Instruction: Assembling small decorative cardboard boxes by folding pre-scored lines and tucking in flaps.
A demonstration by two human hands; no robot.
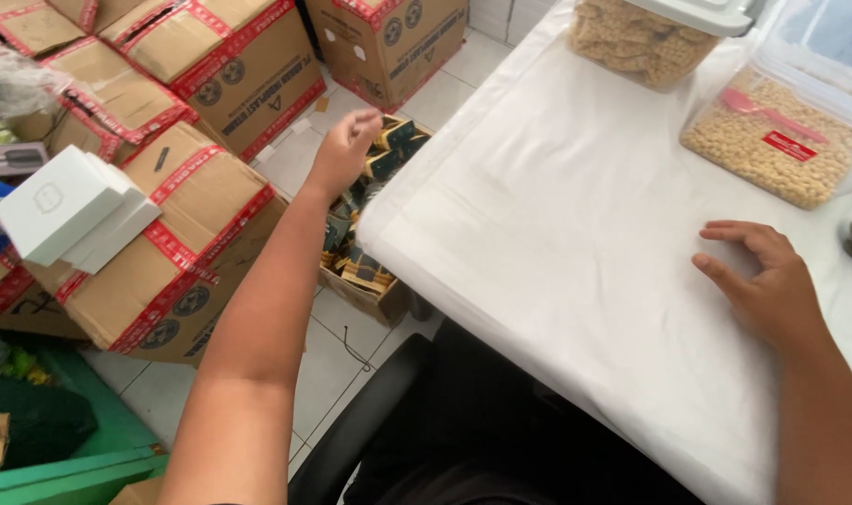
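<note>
My left hand [343,150] reaches out to the left of the table, above an open cardboard box [365,292] on the floor that holds several dark packets [381,161]. Its fingers are curled loosely and blurred; I cannot tell whether they hold anything. My right hand [760,281] rests palm down on the white-covered table [538,215] with fingers spread, holding nothing.
Two clear containers of tan grain-like goods stand at the table's far edge, one [770,140] with a pink scoop inside, another [636,42] behind it. Taped cardboard boxes [178,252] are stacked on the left, white boxes [66,210] on top. A black chair [370,421] sits below.
</note>
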